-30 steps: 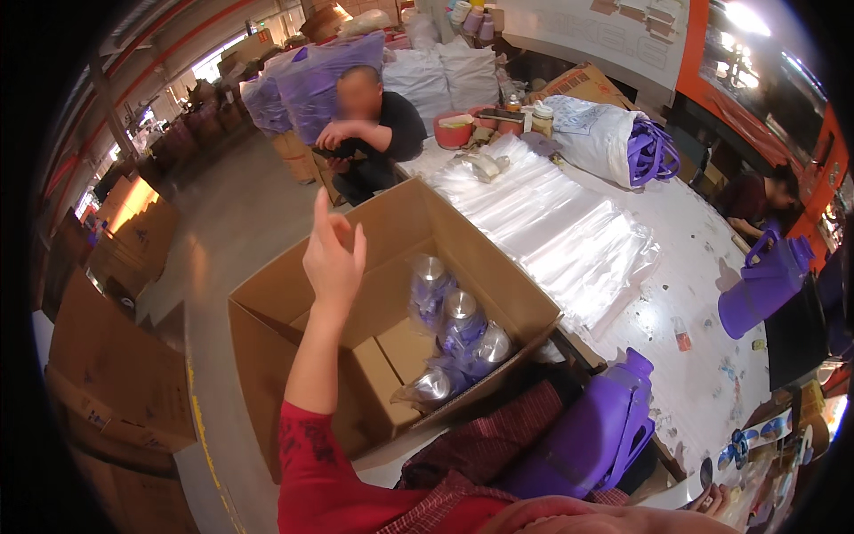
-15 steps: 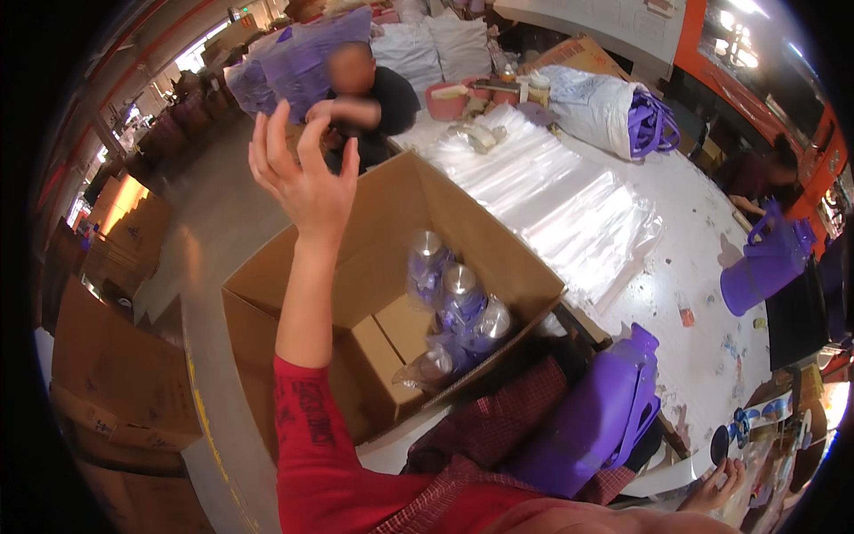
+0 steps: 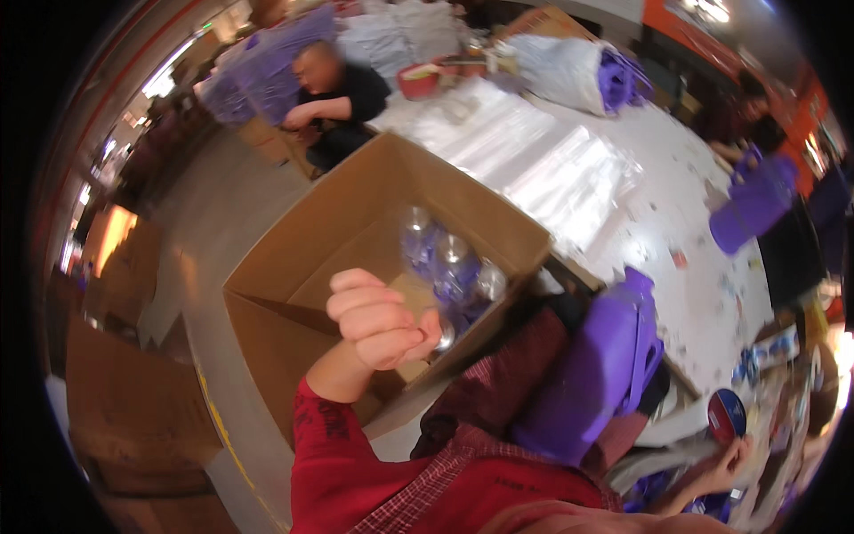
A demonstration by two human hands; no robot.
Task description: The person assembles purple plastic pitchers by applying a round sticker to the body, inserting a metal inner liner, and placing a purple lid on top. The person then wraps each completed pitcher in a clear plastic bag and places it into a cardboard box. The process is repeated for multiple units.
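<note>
Grey workshop floor (image 3: 233, 209), loosely fisted left hand (image 3: 379, 322) over carton (image 3: 329, 222), round disc (image 3: 728, 416) in right hand (image 3: 732, 457)

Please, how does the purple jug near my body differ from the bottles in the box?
The jug is outside the box; the bottles are inside.
The jug shows its neck and handle; the bottles show round silver ends.
The jug looks bare; the bottles look wrapped.
Both show purple.

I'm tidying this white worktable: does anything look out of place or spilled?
No liquid spill is visible. A small reddish scrap lies loose on the white tabletop, apart from the shiny clear plastic film, so it looks like stray litter.
</note>
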